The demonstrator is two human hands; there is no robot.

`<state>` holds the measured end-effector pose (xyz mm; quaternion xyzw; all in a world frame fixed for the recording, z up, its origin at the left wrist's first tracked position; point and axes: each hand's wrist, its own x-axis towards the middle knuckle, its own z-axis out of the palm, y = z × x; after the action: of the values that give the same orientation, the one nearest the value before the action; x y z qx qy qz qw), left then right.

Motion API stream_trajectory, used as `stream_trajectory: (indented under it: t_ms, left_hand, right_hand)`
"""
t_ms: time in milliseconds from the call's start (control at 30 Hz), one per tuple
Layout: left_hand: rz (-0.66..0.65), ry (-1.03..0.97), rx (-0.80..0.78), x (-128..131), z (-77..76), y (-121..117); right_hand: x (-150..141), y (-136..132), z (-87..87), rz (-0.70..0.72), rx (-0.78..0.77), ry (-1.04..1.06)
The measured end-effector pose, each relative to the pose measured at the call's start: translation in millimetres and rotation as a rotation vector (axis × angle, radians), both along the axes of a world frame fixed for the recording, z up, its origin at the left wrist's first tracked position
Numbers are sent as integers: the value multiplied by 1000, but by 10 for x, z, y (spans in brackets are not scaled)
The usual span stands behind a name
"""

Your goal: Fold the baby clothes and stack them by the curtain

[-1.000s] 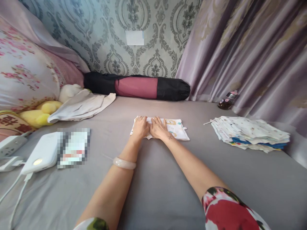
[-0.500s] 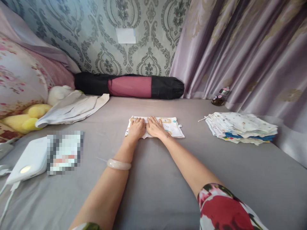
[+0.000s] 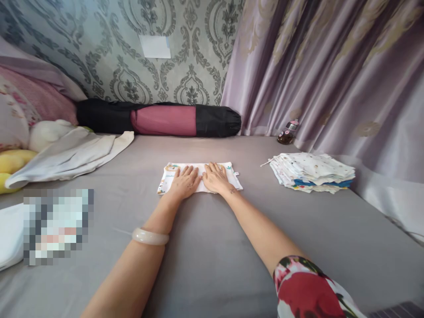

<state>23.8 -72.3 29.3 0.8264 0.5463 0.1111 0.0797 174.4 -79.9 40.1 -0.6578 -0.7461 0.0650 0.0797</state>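
A white printed cloth (image 3: 170,179), folded into a flat rectangle, lies on the grey sheet in front of me. My left hand (image 3: 186,181) rests palm down on its left-middle part with the fingers stretched out. Close beside it, my right hand (image 3: 214,177) also lies flat on the cloth, fingers extended toward the far edge. Neither hand grips anything. A small tag sticks out at the cloth's right edge. To the right sits a stack of folded printed cloths (image 3: 311,170), with a blue layer low in the pile.
Along the wall lies a rolled mat in a black and dark pink bag (image 3: 162,120). A small bottle (image 3: 287,132) stands by the curtain (image 3: 265,70). At left are a crumpled pale cloth (image 3: 76,152), plush toys (image 3: 16,161), a white device (image 3: 11,234) and a blurred-out item (image 3: 61,227).
My view has turned to the right, so the surroundings sit further left. My left hand has shifted right across the cloth, uncovering its left part. The right hand stays flat on it.
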Motion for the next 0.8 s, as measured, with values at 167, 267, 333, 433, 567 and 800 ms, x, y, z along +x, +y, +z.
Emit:
stream_trajectory:
  t_ms: [167, 267, 333, 433, 567, 800]
  left_hand:
    - [-9, -2, 3, -12, 1, 5]
    - [-21, -19, 4, -18, 18, -18]
    - [-44, -21, 12, -17, 29, -37]
    - [-96, 8, 19, -10, 44, -61]
    - [-94, -8, -2, -5, 66, -69]
    - [-53, -209, 77, -174, 94, 56]
  right_hand:
    - [77, 13, 94, 31, -90, 43]
    - [221, -8, 117, 0, -91, 56]
    - [324, -26, 90, -53, -57, 31]
    - [424, -44, 24, -80, -38, -4]
    - [432, -71, -10, -72, -12, -2]
    - [568, 27, 38, -116, 31, 252]
